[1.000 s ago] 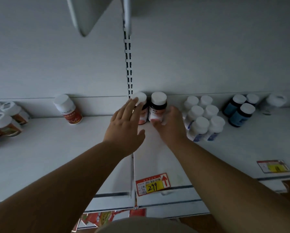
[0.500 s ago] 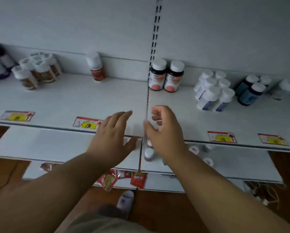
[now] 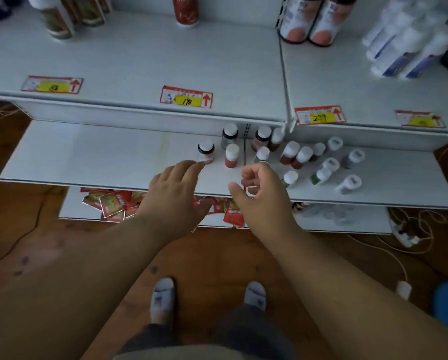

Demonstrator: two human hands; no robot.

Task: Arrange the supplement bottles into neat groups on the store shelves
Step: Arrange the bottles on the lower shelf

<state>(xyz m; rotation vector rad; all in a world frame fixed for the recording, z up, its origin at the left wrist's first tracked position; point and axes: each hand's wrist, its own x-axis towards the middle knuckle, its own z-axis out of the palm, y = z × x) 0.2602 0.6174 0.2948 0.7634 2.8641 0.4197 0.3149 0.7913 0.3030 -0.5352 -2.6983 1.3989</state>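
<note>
Wood floor and a pair of grey slippers (image 3: pixel 163 300) lie nearest, then both bare arms reaching to the lower shelf (image 3: pixel 87 162): the left hand (image 3: pixel 171 193) has its fingers straight and loosely spread, fingertips at or just short of a dark-necked bottle (image 3: pixel 206 150), while the right hand (image 3: pixel 263 193) is half curled, thumb out, holding nothing I can make out. Beyond them the loose bottles (image 3: pixel 319 162) stand crowded and ungrouped, so I'd judge a hurried sweep could knock one over and topple its neighbours. On the upper shelf (image 3: pixel 217 61) the bottles already stand grouped.
</note>
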